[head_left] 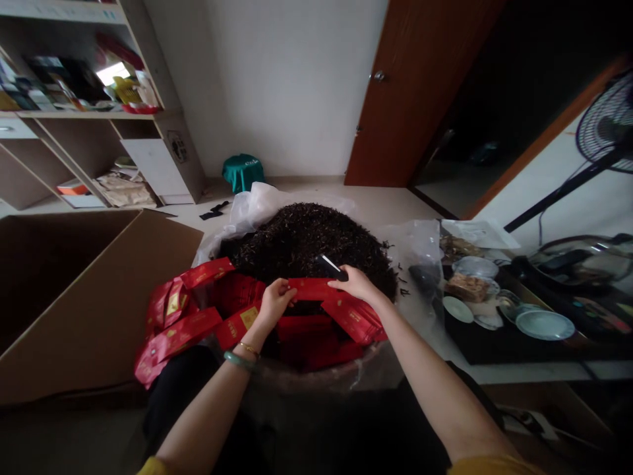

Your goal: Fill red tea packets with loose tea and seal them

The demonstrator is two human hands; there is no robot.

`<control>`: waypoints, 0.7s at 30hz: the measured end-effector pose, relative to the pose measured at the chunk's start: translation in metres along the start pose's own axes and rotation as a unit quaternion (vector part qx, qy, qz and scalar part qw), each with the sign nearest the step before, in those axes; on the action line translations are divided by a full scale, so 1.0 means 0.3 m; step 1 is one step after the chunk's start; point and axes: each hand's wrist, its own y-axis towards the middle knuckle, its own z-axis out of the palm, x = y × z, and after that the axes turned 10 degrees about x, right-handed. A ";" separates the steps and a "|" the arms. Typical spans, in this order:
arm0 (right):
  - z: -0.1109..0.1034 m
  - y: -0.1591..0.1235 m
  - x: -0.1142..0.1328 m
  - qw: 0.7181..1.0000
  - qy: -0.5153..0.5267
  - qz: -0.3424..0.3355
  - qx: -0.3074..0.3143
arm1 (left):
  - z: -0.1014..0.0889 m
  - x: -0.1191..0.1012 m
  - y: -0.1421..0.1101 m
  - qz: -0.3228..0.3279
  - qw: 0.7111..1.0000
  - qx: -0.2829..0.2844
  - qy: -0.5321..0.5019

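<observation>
Held level between my two hands is a red packet (310, 289) with gold print. My left hand (277, 300) pinches its left end. The right hand (357, 285) is closed on a small black tool (332, 268) with a bright edge, and its fingertips also touch the packet's right end. What kind of tool it is, I cannot make out. Just beyond rises a heap of dark dried leaves (311, 231), like tea, on clear plastic sheeting (254, 203). More red packets lie below and beside my hands, some stacked (353, 318), others loose on the left (185, 330).
An open cardboard box (168, 244) stands at left. To the right, a low table (475, 349) carries small dishes (544, 324) and a glass-lidded pan (583, 257). A standing fan (606, 122), a brown door (410, 86), a green-covered bin or stool (243, 171) and shelves (93, 115) are farther back.
</observation>
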 end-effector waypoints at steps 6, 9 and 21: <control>0.016 0.018 -0.051 0.981 -0.182 0.060 -0.025 | -0.023 -0.014 0.012 -0.007 0.993 -0.032 -0.111; 0.036 0.024 -0.023 0.984 -0.141 -0.023 -0.101 | -0.014 -0.001 0.008 -0.009 0.992 -0.016 -0.122; 0.165 -0.031 0.075 0.953 -0.072 -0.233 -0.181 | 0.024 -0.012 -0.036 -0.017 0.996 0.087 0.028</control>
